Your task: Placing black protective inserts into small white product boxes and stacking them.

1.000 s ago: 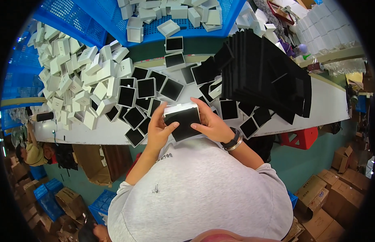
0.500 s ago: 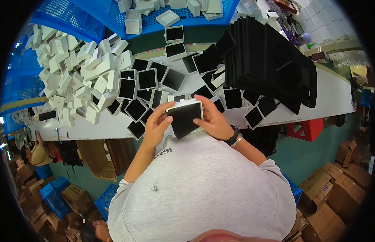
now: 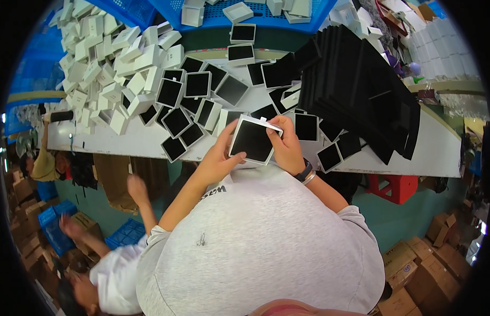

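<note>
Close to my body, over the front edge of the table, I hold a small white box tray (image 3: 241,129) with a black foam pad (image 3: 253,141) lying in it, inside the rim. My left hand (image 3: 219,158) grips its left side, thumb at the lower left corner. My right hand (image 3: 288,148) holds the upper right side, with the thumb pressing on the pad near the corner. A short white tab sticks up from the tray's far edge. Just beyond my hands lie several similar white trays (image 3: 197,84) with black pads in them.
A tall stack of black foam sheets (image 3: 350,89) stands right of my hands. White boxes (image 3: 126,63) are heaped at the left, and a blue crate (image 3: 213,21) stands behind. A person in a white shirt (image 3: 116,276) is at lower left; a red stool (image 3: 393,187) is below the table.
The black pad, which stuck out past the tray's near edge, now lies within the rim. My left thumb has moved to the lower corner. A person has come into view at lower left.
</note>
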Demonstrator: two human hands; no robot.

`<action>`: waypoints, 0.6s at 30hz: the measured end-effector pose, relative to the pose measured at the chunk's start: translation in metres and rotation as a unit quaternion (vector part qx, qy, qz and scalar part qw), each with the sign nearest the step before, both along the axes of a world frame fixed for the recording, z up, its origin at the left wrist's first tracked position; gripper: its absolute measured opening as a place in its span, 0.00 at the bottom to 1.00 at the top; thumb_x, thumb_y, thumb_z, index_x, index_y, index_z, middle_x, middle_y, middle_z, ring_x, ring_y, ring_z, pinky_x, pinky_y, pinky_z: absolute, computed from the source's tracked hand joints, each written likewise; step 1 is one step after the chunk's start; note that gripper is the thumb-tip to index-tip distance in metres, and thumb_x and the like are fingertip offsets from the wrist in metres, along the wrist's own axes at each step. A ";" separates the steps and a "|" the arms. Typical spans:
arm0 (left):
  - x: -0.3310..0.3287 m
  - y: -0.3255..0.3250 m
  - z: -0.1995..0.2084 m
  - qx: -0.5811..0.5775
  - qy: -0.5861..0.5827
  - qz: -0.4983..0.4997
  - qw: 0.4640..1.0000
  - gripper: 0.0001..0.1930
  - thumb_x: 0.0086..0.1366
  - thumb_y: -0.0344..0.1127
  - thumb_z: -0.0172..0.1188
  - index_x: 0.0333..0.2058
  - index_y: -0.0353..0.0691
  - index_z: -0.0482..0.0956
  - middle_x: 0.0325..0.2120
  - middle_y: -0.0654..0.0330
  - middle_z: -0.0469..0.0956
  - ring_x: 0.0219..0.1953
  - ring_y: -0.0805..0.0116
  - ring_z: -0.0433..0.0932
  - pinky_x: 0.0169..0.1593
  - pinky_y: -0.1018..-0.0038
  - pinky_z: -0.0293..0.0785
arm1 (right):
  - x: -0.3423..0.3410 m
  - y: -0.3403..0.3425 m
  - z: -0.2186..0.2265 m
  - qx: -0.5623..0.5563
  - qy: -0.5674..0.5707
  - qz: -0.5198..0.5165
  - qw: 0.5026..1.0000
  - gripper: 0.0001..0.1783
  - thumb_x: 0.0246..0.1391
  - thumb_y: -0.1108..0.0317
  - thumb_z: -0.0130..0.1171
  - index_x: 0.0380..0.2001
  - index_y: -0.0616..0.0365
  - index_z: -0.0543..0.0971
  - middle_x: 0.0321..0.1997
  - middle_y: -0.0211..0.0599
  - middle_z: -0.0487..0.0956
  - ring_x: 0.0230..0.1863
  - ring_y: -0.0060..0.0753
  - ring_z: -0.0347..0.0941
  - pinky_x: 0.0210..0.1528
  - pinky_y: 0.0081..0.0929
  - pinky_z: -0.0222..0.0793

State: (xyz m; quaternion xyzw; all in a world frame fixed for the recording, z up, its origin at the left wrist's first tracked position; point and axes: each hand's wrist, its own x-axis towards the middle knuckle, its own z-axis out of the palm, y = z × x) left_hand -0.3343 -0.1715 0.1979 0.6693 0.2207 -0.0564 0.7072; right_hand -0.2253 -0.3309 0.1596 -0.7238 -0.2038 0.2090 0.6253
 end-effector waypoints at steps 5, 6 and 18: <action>-0.016 0.002 -0.024 0.057 -0.030 0.030 0.997 0.32 0.61 0.19 0.50 0.64 0.39 0.52 0.51 0.55 0.68 0.54 0.72 0.67 0.54 0.79 0.63 | 0.006 0.006 0.011 -0.063 0.049 0.098 0.992 0.13 0.59 0.70 0.49 0.46 0.60 0.68 0.33 0.40 0.75 0.29 0.29 0.70 0.33 0.24 0.65; -0.017 0.000 -0.019 0.026 -0.032 0.073 0.996 0.26 0.62 0.25 0.50 0.60 0.41 0.60 0.52 0.54 0.71 0.54 0.67 0.68 0.57 0.76 0.60 | 0.006 0.010 0.002 -0.029 0.013 0.096 0.995 0.14 0.58 0.71 0.49 0.47 0.61 0.70 0.33 0.42 0.75 0.29 0.32 0.71 0.34 0.25 0.66; 0.012 0.125 -0.064 0.440 -0.084 0.090 0.889 0.13 0.63 0.30 0.53 0.45 0.39 0.78 0.40 0.49 0.77 0.48 0.52 0.73 0.52 0.66 0.67 | 0.078 0.081 -0.029 -0.088 0.049 0.199 0.975 0.30 0.54 0.57 0.58 0.55 0.61 0.65 0.46 0.42 0.74 0.34 0.31 0.76 0.37 0.27 0.72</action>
